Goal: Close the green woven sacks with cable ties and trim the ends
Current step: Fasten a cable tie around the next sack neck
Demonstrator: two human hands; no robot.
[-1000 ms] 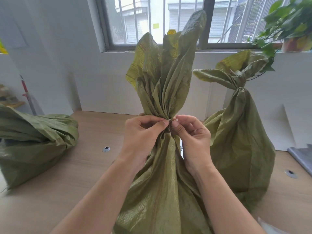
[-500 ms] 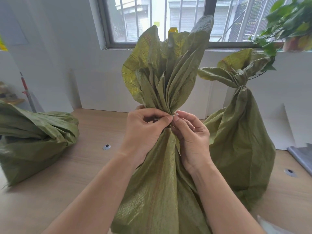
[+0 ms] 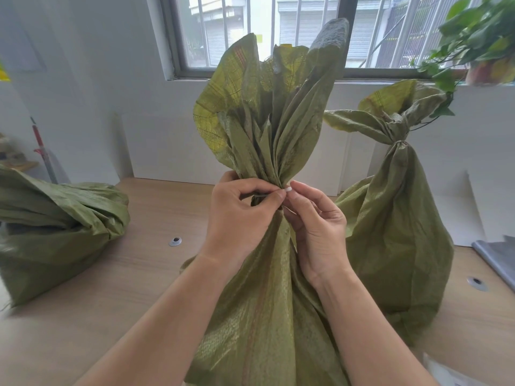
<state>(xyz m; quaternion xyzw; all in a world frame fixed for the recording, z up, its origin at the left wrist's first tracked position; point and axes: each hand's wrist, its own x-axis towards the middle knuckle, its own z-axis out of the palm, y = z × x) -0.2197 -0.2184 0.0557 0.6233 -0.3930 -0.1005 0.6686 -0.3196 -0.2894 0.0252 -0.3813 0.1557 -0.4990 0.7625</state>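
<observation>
1. Both hands are meeting at the gathered neck of the middle green woven sack [image 3: 264, 302], which is standing upright on the bench [image 3: 139, 274] straight ahead. The left hand [image 3: 239, 218] is curling round the neck and pinching the pale cable tie [image 3: 264, 195] between thumb and forefinger. The right hand [image 3: 317, 232] is pinching the tie's white end with thumb and fingertips, its other fingers loosely bent.
2. Only a short strip of the tie is showing. The rest of its loop is hiding behind the left fingers [image 3: 250, 188] and the bunched cloth, so I cannot tell whether the tail is threaded through the head.
3. The middle sack's base is running off the bottom edge.
4. A tied sack [image 3: 395, 232] is standing just behind on the right, with a thin band at its neck that is hard to make out. An untied sack [image 3: 55, 227] is lying on the left, cut off by the frame edge.
5. The potted plant [image 3: 473, 37] on the sill is appearing blurred.
6. Compared with a second ago, the tie strip is now showing where the thumbs were covering it. The right palm is turning more toward the camera, and the sack's top is fanning wider and sitting higher in view.
</observation>
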